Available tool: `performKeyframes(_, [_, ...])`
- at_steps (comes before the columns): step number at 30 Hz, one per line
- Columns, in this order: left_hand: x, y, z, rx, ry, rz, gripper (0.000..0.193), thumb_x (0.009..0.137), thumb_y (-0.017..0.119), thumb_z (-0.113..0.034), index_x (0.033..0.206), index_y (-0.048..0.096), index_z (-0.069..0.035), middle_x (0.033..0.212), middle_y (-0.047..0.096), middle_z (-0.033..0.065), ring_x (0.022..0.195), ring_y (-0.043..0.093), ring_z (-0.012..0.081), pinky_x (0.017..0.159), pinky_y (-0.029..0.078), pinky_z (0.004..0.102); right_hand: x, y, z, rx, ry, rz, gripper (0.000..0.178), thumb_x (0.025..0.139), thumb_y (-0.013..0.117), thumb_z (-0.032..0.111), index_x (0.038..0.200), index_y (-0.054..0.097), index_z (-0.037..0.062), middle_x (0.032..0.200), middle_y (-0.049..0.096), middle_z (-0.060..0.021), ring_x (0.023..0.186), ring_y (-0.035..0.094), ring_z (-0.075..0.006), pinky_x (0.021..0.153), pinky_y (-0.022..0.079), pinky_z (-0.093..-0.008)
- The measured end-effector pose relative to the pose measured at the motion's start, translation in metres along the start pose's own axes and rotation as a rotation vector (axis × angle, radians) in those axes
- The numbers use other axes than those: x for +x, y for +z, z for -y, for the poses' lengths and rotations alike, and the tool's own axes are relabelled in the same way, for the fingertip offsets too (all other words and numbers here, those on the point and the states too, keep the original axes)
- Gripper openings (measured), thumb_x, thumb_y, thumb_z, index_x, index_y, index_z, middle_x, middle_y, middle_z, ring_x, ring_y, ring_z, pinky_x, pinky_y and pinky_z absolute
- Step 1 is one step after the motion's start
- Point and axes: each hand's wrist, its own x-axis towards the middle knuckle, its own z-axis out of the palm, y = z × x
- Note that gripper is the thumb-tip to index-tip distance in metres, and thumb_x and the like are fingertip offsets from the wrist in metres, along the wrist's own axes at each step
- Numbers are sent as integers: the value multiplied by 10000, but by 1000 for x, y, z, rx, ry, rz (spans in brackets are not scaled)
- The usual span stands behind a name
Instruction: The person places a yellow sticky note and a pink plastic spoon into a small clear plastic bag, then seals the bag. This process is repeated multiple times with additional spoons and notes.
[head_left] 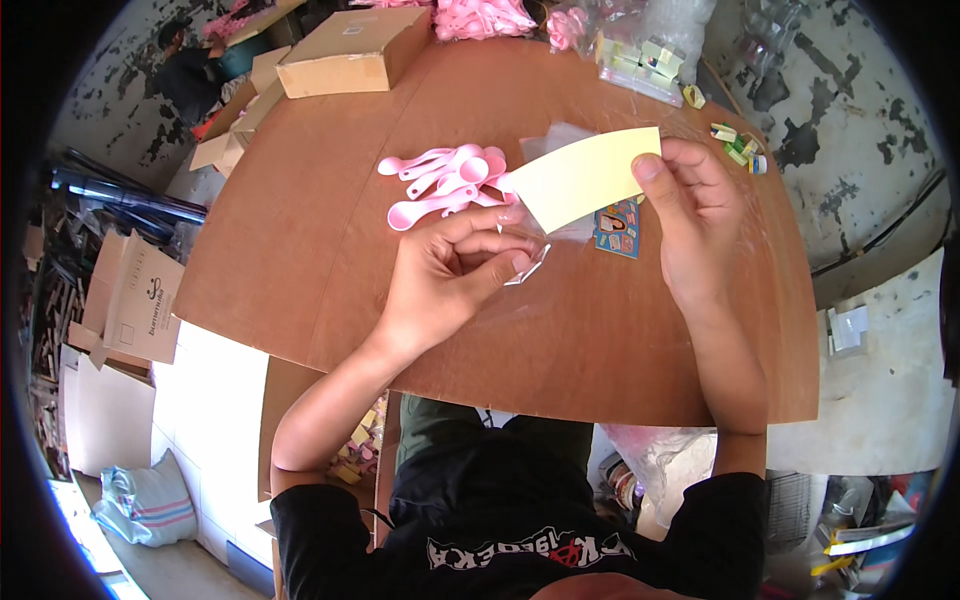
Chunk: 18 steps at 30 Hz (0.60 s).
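Note:
My right hand [697,215] pinches the right end of a pale yellow paper strip [585,180], with the thumb on top. The strip's left end reaches close to the fingertips of my left hand [445,275]. That hand is closed, thumb against fingers, on a piece of clear plastic film [532,268] with a bright, shiny edge; its full shape is hard to make out. Just beyond my left hand, pink plastic measuring spoons [465,175] lie in a loose pile. Partly under the strip lies a small blue printed card [617,232], beside clear plastic bags [562,142].
A closed cardboard box [352,55] and pink bundles [483,18] stand along the table's [270,240] far edge. At far right are a clear container [640,75] and small green-yellow rolled pieces [738,150]. Another person [190,75] sits at far left. Open cartons [135,300] flank the table.

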Motion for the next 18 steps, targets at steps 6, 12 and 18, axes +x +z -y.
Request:
performKeyframes(6, [-1,-4,-5,74,29,18,353,888,627,73,1237,567,65,1005,710,99,960,671,131,846,538,258,5,-3,5,-32,117,104,159,895,702,81,990,644,-33,933,696,-82,845,648,-88,714,517,-225])
performKeyframes(12, [4,-5,-6,40,-8,-21,360,911,599,61,1268,550,55,1042,704,100,966,662,128,857,532,262,2,0,-5,-266,93,225,136,872,716,64,950,649,-26,859,701,-59,788,648,-66,655,495,-210])
performKeyframes(18, [8,-3,-3,36,-1,-17,344,926,591,42,1267,544,56,1049,700,117,971,657,134,843,543,271,-7,12,-9,-242,214,361,118,867,723,83,913,679,-16,941,695,-66,822,649,-96,684,503,-231])
